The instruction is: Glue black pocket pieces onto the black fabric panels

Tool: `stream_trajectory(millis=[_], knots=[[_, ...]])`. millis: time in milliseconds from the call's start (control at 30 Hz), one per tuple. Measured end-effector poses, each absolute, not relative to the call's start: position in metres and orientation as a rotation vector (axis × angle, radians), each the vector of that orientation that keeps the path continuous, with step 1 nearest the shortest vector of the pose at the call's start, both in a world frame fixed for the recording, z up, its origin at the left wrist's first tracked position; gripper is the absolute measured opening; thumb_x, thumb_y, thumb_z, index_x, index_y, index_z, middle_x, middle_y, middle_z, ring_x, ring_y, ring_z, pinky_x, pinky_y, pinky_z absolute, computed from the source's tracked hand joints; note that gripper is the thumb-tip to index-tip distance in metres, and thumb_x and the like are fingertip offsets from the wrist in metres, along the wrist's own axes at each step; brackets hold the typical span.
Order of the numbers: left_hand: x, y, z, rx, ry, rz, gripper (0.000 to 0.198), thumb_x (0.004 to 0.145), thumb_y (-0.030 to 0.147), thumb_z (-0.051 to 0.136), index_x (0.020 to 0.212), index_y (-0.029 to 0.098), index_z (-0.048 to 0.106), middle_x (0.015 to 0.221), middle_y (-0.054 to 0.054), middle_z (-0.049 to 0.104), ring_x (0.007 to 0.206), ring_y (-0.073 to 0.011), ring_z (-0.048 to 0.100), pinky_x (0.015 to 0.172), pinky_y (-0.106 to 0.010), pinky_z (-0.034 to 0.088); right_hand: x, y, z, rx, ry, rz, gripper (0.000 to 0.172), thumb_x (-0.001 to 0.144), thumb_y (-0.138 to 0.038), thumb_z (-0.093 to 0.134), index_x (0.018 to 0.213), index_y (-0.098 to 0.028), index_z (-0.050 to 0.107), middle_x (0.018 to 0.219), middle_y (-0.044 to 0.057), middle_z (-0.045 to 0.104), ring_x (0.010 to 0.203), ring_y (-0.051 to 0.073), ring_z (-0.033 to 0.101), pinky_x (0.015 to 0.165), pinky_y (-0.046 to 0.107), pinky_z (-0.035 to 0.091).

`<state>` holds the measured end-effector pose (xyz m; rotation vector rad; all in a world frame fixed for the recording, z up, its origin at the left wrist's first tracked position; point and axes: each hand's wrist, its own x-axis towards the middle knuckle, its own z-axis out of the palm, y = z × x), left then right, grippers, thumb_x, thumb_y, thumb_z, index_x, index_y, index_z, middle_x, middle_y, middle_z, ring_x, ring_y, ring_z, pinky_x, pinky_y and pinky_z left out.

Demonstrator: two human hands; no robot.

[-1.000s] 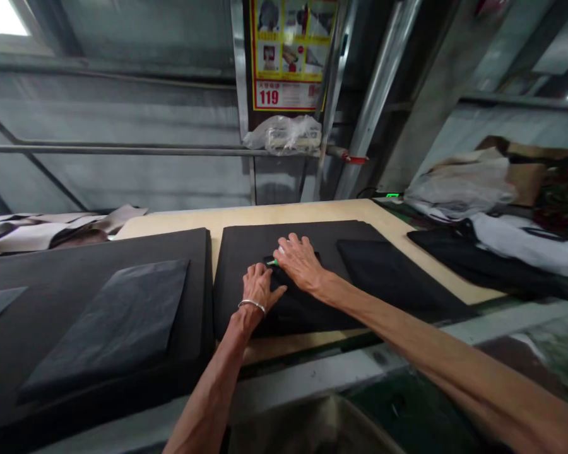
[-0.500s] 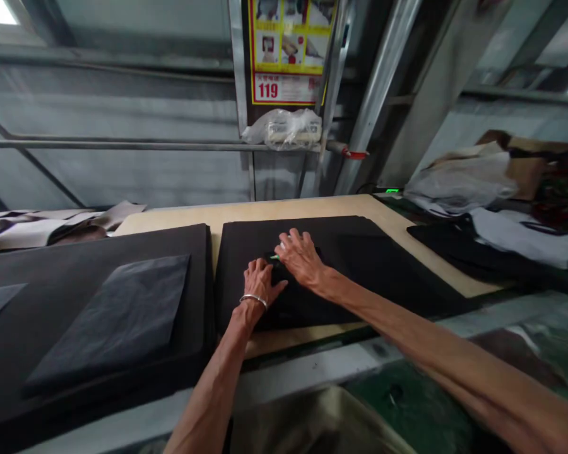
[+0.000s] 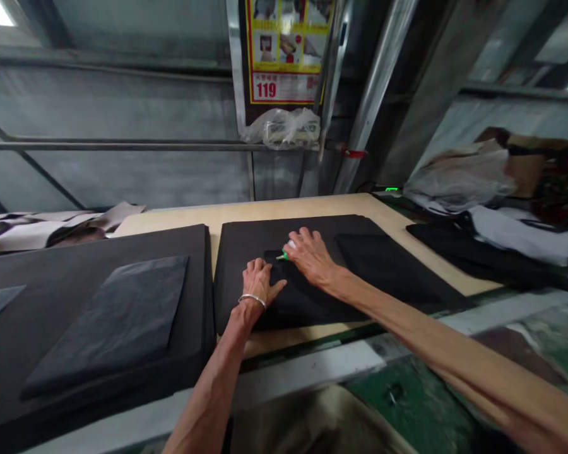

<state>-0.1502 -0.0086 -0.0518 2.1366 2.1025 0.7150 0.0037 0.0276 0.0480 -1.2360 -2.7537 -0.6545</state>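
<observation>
- Head cam: R hand (image 3: 312,255) fingers curled round green-tipped tool (image 3: 285,255), tip just L of them; L hand (image 3: 258,282) fingers slightly spread at black piece (image 3: 296,296).
- Best: steady L fingers, clear of tip; light, even R pressure.
- Qty: 1 tool; 2 stacks: 1 black stack (image 3: 246,239) beneath fingers, 1 dark stack (image 3: 99,249) to their L.

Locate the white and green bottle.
The bottle is in the right hand, near the middle of the head view, over the right black stack, its tip toward the left hand.
</observation>
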Motion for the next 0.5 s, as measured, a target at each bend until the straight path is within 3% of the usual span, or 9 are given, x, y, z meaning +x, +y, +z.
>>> stream_trajectory(millis=[133,267,500], knots=[[-0.15,-0.01,-0.05,2.145,2.096,0.71,0.04,0.083,0.049,0.065,0.111,0.021,0.064,0.118,-0.008,0.055,0.115,-0.0283,0.047,0.093,-0.041,0.045,-0.021,0.02,0.051,-1.231,-2.77,-0.593,0.035,0.097,-0.014,0.036,0.108,-0.018,0.069,0.125,0.013,0.057,0.116,0.03,0.043,0.092,0.047,0.039],[-0.151,-0.01,-0.05,2.149,2.078,0.724,0.042,0.082,0.047,0.066,0.114,0.02,0.063,0.118,-0.009,0.055,0.114,-0.0287,0.047,0.094,-0.043,0.045,0.029,0.042,0.043,-1.258,-2.727,-0.599,0.039,0.095,-0.011,0.034,0.117,-0.021,0.066,0.131,0.013,0.054,0.122,0.032,0.039,0.098,0.053,0.034],[-0.152,-0.008,-0.055,2.155,2.093,0.745,0.041,0.082,0.046,0.066,0.114,0.02,0.064,0.119,-0.009,0.055,0.116,-0.0294,0.047,0.094,-0.044,0.045,0.094,0.058,0.043,-1.405,-2.695,-0.604,0.039,0.096,-0.016,0.033,0.119,-0.018,0.065,0.131,0.017,0.052,0.12,0.035,0.04,0.094,0.056,0.036]])
